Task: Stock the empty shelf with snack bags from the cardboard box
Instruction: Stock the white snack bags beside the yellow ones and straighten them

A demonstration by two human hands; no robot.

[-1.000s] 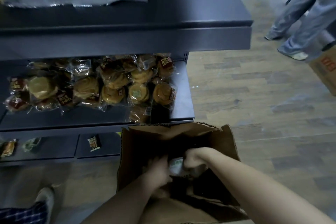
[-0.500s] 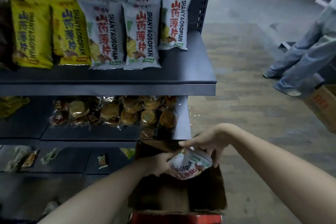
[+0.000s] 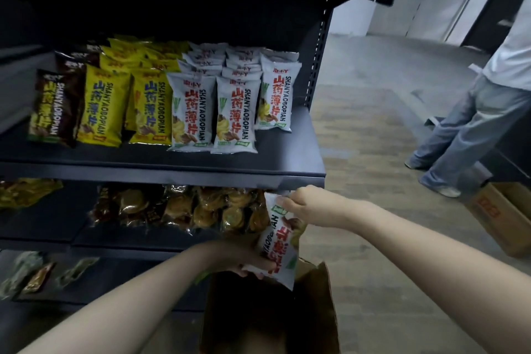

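A white snack bag (image 3: 278,250) with red lettering hangs upside down above the open cardboard box (image 3: 270,313), just under the front lip of the dark shelf (image 3: 287,149). My right hand (image 3: 309,205) pinches the bag's upper end. My left hand (image 3: 244,260) grips its lower end from the left. On that shelf stand rows of white bags (image 3: 234,112), yellow bags (image 3: 103,106) and a brown bag (image 3: 54,108); the shelf's right end is bare.
Below it, a shelf holds clear packs of round cakes (image 3: 184,207). Small packets (image 3: 37,276) lie on the lowest shelf. A person in jeans (image 3: 471,129) stands at the right beside another cardboard box (image 3: 500,215). Wooden floor spreads between.
Both hands have lifted the white bag out of the box up to the lip of the stocked shelf. My view has tilted up, bringing the whole snack shelf into sight.
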